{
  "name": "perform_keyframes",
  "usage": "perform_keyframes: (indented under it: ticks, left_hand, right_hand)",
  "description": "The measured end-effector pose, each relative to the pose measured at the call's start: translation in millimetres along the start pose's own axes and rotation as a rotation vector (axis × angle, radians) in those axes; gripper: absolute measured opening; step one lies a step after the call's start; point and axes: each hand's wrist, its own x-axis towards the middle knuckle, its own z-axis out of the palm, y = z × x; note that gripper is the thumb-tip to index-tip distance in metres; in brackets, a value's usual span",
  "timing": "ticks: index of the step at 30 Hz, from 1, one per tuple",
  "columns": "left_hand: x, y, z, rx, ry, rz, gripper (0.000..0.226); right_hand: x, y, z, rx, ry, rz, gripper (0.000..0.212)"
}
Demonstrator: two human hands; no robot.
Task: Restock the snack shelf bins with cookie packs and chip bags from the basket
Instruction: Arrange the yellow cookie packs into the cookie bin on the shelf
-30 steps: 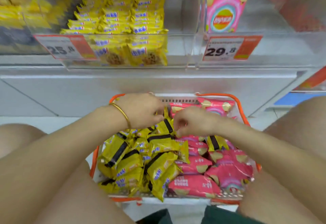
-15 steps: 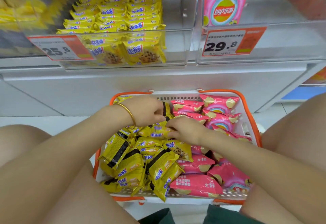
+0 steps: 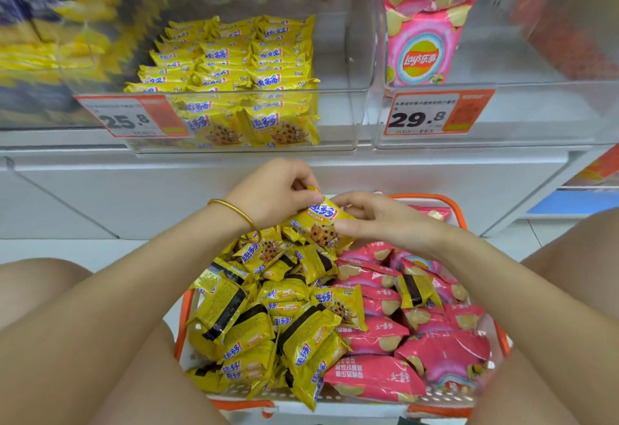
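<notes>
A white basket with an orange rim (image 3: 450, 203) sits on the floor between my knees. Several yellow cookie packs (image 3: 268, 320) fill its left half and several pink chip bags (image 3: 402, 341) its right half. My left hand (image 3: 271, 190) and my right hand (image 3: 375, 220) both pinch one yellow cookie pack (image 3: 321, 223), lifted above the basket's far end. Above, a clear bin (image 3: 335, 116) holds stacked yellow cookie packs (image 3: 241, 66). The clear bin (image 3: 536, 113) to its right holds pink chip bags (image 3: 422, 42) standing at its back left.
Price tags reading 25.8 (image 3: 130, 118) and 29.8 (image 3: 435, 113) hang on the bin fronts. A further bin of yellow packs (image 3: 50, 39) is at the far left, blurred. A white shelf front (image 3: 134, 190) runs below the bins. My knees flank the basket.
Both hands have risen out of the basket with one yellow cookie pack between them. The view has tilted up, so the shelf bins show more fully.
</notes>
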Motion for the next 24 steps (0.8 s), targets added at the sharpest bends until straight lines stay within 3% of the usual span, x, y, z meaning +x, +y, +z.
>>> perform_keyframes:
  ticks: [4,6,9,11,14,17,20,24]
  left_hand:
    - [-1.5,17.6,-20.0,-0.103,0.194,0.113,0.006]
    - [0.4,30.8,-43.2,-0.182,0.365,0.19,0.016]
    - [13.0,38.6,-86.8,-0.322,0.65,0.247,0.021]
    - [29.7,32.9,-107.8,-0.157,0.707,0.201,0.014]
    - [55.6,13.2,-117.8,0.255,0.559,0.118,0.025]
    - [73.4,-1.2,-113.5,0.378,0.41,0.096,0.038]
    - [88.3,-6.3,-109.3,0.433,0.249,0.114,0.043]
    - [94.6,-4.8,-107.8,0.494,0.062,0.056,0.044]
  right_hand:
    - [-8.4,-39.1,-7.1,-0.17,0.163,-0.138,0.018]
    - [-16.2,-78.5,-15.4,-0.209,0.251,-0.212,0.012]
    - [-15.5,-144.9,-32.2,-0.346,0.461,-0.321,0.018]
    - [3.8,-183.6,-42.0,-0.607,0.661,-0.34,0.025]
    - [53.8,-219.5,-52.3,-0.958,0.78,-0.196,0.018]
    - [103.9,-225.9,-66.7,-1.166,0.746,0.055,0.003]
    - [141.6,-220.2,-82.0,-1.311,0.724,0.231,0.032]
    - [184.3,-202.1,-102.5,-1.46,0.622,0.392,0.041]
